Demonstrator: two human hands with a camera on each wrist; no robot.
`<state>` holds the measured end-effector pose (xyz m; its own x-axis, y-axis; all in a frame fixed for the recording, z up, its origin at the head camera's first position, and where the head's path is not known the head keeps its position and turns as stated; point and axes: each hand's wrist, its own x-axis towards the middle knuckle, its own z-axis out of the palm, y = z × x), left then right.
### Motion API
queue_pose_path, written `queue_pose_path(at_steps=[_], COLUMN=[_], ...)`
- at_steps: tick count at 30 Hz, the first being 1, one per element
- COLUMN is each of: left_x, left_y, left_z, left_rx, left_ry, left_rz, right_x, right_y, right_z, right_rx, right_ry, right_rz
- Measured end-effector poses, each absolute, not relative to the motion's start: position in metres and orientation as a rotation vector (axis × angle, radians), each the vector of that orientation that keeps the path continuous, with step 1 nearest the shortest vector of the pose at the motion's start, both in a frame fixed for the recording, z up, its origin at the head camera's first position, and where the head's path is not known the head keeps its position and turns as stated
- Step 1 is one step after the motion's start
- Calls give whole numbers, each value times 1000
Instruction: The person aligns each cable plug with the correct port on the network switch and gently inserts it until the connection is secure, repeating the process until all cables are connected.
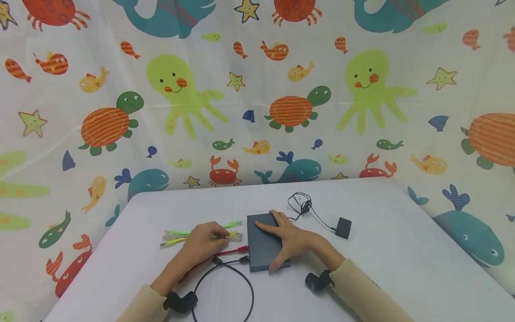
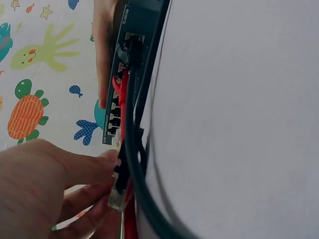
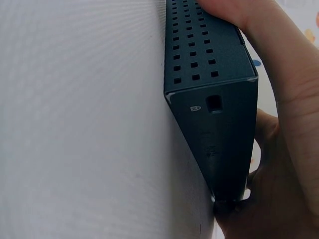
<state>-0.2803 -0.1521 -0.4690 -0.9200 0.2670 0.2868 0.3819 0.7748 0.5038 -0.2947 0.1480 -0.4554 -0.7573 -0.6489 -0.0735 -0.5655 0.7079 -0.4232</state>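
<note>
Yellow cable is pinched by left hand; box, gripped by right hand, could be pulled towards left edge of desk if black cable is snagged

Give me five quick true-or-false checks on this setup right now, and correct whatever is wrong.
1. The right hand holds the dark blue-grey, flat rectangular box. True.
2. The left hand grips that box too. False: its fingers hold the slim yellow cable with clear plastic plugs, apart from the box.
3. The black, square-bodied power adapter lies to the right of the box. True.
4. The slim red cable lies wholly apart from the box. False: one end of it meets the box's left side.
5. The right-hand end of the bright green cable with clear plastic plugs lies apart from the box. True.
</note>
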Motion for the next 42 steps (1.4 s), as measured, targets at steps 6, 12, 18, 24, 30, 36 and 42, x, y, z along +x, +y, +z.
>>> queue_pose_path(at_steps=[6, 12, 18, 24, 30, 36, 42], left_x=[-280, -277, -274, -273, -272, -271, -275], left_y=[-150, -148, -147, -144, -137, -130, -123], left_z=[-473, -471, -465, -462, -458, -459, -455], left_rx=[-588, -662, -689, -692, -671, -713, -764], left_ry=[-2772, -2786, -2779, -2788, -2812, -2783, -2761], left_rz=[-745, -634, -583, -645, -595, -482, -436], right_x=[-294, -294, -294, -294, -294, -293, -293], right_y=[148, 148, 149, 149, 148, 146, 149], right_z=[-455, -456, -455, -454, -454, -454, -454], right_rx=[-975, -978, -968, -961, -962, -957, -946], right_ry=[2695, 2691, 2689, 2688, 2691, 2685, 2689], right_rz=[-565, -564, -584, -586, -567, -572, -588])
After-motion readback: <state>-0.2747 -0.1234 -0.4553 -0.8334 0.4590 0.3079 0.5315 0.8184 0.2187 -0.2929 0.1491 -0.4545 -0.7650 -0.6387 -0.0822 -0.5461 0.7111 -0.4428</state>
